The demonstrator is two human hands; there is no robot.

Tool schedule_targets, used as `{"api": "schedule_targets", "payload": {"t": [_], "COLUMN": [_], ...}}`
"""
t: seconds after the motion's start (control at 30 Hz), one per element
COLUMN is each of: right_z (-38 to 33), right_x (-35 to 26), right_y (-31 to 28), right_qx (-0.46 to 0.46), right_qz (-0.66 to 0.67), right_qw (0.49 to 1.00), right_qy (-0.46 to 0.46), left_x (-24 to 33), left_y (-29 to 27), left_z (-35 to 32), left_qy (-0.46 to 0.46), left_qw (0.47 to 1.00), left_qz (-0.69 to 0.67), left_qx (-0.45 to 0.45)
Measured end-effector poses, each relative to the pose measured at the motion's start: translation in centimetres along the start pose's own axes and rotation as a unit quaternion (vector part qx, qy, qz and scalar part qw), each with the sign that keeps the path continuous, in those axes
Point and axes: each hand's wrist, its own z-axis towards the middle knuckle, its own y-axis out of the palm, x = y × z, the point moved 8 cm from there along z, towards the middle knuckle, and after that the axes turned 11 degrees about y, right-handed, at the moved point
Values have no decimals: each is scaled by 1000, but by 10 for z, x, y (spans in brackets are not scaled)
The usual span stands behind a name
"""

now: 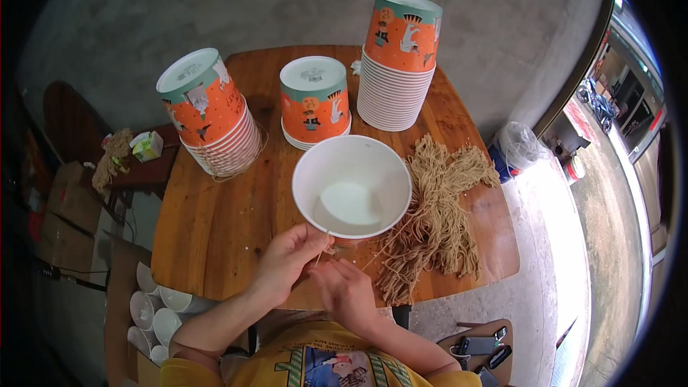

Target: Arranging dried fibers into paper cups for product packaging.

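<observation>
Head view: smooth white paper bowl [352,186], rim pinched by left hand [287,261]; right hand [346,292] pinching thin twine strand [380,251]; frayed tan twine bundle [437,215] beside bowl.

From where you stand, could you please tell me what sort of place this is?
Probably a small home workshop by an open street-side doorway: a round wooden table on bare concrete floor, stacks of orange-and-green paper bowls, and a bundle of tan string beside the hands.
</observation>
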Motion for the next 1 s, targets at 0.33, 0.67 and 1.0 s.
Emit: {"api": "schedule_targets", "payload": {"t": [0.33, 0.67, 1.0], "right_z": [4, 0, -3], "right_x": [6, 6, -4], "right_y": [-5, -8, 0], "right_qx": [15, 12, -45], "right_qz": [13, -23, -25], "right_qw": [1000, 1000, 996], "right_qy": [7, 4, -70], "left_x": [-8, -18, -4], "left_y": [-2, 3, -2], "left_z": [-4, -3, 10], "left_qy": [-75, -86, -28], "left_qw": [996, 992, 997], "left_qz": [-36, -87, -44], "left_qx": [-42, -7, 52]}}
